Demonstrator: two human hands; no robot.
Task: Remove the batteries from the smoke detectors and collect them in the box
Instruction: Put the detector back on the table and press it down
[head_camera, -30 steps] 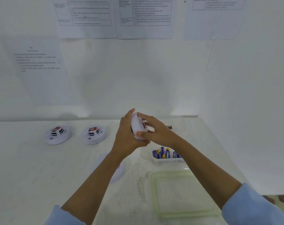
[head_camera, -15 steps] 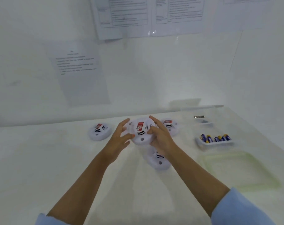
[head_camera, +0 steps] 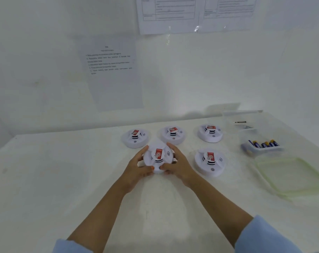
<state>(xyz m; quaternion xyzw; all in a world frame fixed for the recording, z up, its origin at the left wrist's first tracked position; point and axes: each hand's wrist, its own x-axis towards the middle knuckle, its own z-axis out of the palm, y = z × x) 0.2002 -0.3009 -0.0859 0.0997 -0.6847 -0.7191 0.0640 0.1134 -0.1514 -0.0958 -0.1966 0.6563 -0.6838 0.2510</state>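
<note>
White table against white wall with taped sheets. Held smoke detector near centre, clasped on either side by left hand and right hand; four more detectors resting around it. Clear box with batteries at right, pale green lid in front.

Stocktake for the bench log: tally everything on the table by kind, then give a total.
Smoke detectors: 5, one held, four lying on the table
Boxes: 2, one with batteries, one behind it
Lids: 1
Batteries: too blurred to count
Total: 8, batteries aside
</note>
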